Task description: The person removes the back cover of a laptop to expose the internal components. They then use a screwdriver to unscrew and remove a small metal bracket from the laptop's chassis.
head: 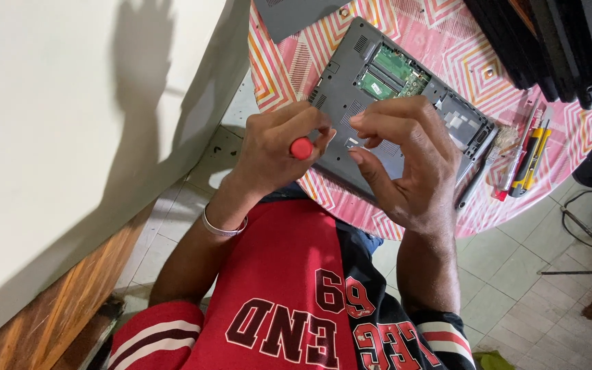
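One patterned round table [447, 55], tiled floor [515, 288].

Home corner used as a makeshift repair spot, round bench [440, 48] under a patterned pink cloth, opened grey laptop [351, 96] with bared circuit boards, screwdrivers and cutters [525, 157] alongside, stacked laptops [549, 41], tiled floor [515, 294], plain wall [56, 137].

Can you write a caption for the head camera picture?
Left hand grips a red-handled screwdriver beside the right hand over an opened grey laptop on a patterned tablecloth.
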